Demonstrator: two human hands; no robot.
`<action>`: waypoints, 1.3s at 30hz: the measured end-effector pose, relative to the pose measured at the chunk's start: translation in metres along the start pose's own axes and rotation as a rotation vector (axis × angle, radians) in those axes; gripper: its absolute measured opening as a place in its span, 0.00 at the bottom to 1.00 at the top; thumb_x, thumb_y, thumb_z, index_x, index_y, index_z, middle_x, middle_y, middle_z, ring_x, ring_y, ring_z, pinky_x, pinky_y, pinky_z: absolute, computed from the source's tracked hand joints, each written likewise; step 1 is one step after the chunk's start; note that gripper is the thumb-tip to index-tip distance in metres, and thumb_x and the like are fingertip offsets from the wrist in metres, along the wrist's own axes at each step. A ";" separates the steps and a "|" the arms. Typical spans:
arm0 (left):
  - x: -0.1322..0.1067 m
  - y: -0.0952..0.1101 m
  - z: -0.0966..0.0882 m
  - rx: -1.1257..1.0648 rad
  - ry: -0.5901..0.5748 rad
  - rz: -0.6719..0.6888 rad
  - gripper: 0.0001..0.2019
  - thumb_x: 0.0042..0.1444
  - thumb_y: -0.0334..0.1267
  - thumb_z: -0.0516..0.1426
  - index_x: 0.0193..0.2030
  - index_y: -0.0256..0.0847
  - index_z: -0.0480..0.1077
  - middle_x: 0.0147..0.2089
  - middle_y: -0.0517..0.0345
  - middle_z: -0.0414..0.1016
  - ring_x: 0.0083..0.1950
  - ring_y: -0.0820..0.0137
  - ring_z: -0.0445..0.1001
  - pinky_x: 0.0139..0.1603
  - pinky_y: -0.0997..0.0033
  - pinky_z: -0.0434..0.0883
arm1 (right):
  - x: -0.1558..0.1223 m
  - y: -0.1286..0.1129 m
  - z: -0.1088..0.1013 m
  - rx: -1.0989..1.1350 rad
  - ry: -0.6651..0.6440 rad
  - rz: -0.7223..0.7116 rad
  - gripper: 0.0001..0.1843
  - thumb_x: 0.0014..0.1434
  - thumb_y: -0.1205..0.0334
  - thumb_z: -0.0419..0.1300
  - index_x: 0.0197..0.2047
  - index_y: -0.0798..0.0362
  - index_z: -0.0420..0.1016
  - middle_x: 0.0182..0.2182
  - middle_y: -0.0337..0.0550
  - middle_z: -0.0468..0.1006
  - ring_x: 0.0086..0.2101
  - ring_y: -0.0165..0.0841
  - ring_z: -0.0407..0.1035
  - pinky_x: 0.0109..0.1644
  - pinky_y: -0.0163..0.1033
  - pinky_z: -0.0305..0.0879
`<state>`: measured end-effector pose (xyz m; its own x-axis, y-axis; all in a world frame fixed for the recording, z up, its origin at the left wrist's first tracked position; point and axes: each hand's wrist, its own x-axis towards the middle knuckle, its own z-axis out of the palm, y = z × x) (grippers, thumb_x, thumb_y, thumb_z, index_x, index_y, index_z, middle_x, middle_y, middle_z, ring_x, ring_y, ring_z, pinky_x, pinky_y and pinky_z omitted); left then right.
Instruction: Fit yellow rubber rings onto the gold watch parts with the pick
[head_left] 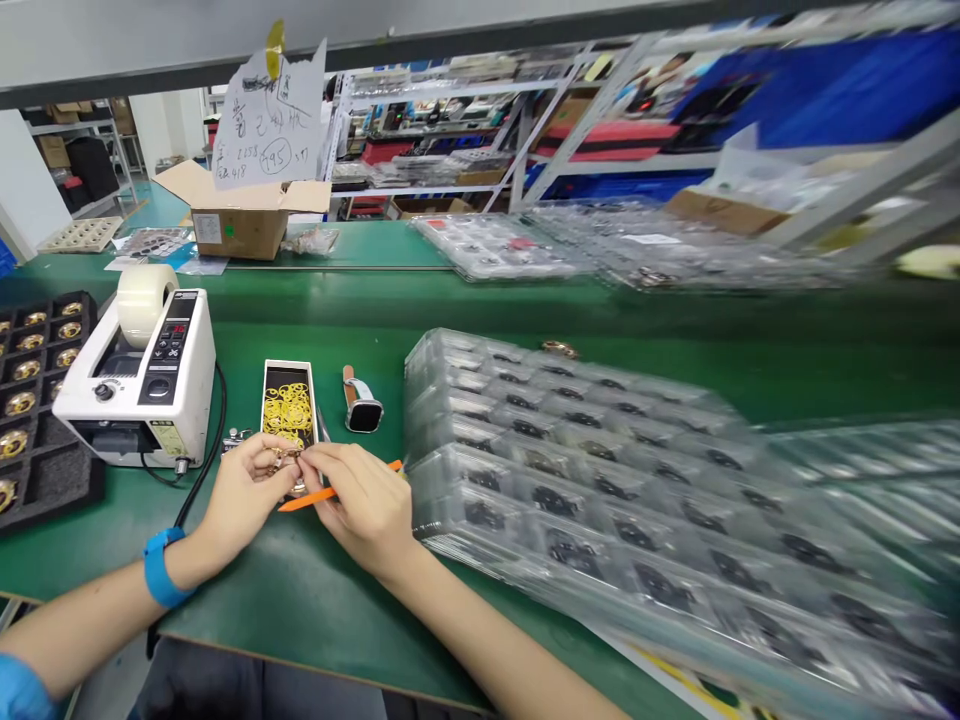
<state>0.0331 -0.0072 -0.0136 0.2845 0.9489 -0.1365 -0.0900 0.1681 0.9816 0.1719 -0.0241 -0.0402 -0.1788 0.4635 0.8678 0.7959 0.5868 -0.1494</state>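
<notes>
My left hand [244,490], with a blue band at its wrist, is closed on a small gold-coloured watch case [286,460]. The fingertips of my right hand [365,500] meet the case from the other side. An orange pointed stick [307,500] lies through the grip of my right hand, its tip toward the left. Just beyond both hands is a white-rimmed box [288,367] of yellow rings [287,408]. A smartwatch [364,415] with a light strap rests to the right of that box. Fingers partly hide the case.
A tape dispenser [150,370] and a black foam tray [56,430] of gold cases stand at left. Stacked clear plastic trays [600,480] with dark parts fill the right. Behind are a cardboard box [240,230] and a handwritten paper [262,125].
</notes>
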 end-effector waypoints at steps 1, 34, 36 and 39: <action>0.000 -0.001 -0.001 -0.012 0.001 -0.009 0.13 0.43 0.38 0.64 0.34 0.37 0.67 0.26 0.61 0.75 0.28 0.74 0.73 0.33 0.76 0.67 | 0.000 0.000 0.000 0.001 -0.003 -0.008 0.05 0.61 0.72 0.55 0.38 0.57 0.72 0.30 0.46 0.79 0.29 0.32 0.70 0.33 0.35 0.65; 0.018 -0.029 -0.009 0.051 -0.064 0.085 0.26 0.40 0.53 0.66 0.39 0.35 0.71 0.17 0.65 0.66 0.16 0.74 0.69 0.17 0.79 0.61 | 0.239 0.084 -0.046 -0.525 -0.301 0.274 0.38 0.57 0.73 0.53 0.68 0.65 0.46 0.35 0.53 0.80 0.32 0.42 0.75 0.30 0.39 0.64; 0.018 -0.026 -0.010 0.054 -0.070 0.098 0.27 0.40 0.55 0.66 0.39 0.35 0.71 0.17 0.64 0.68 0.16 0.74 0.69 0.18 0.78 0.62 | 0.219 0.069 -0.046 -0.446 -0.328 0.250 0.36 0.58 0.72 0.53 0.68 0.62 0.47 0.33 0.49 0.80 0.30 0.39 0.74 0.31 0.37 0.64; 0.017 -0.022 -0.012 0.058 -0.097 0.101 0.30 0.39 0.58 0.65 0.43 0.35 0.71 0.18 0.63 0.68 0.17 0.72 0.70 0.18 0.76 0.63 | 0.164 0.036 -0.045 -0.156 -0.387 0.170 0.33 0.60 0.69 0.53 0.67 0.58 0.50 0.28 0.41 0.78 0.25 0.33 0.72 0.30 0.35 0.63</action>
<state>0.0280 0.0085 -0.0390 0.3682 0.9294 -0.0262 -0.0680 0.0550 0.9962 0.1977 0.0432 0.1180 -0.2175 0.7767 0.5911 0.9050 0.3873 -0.1758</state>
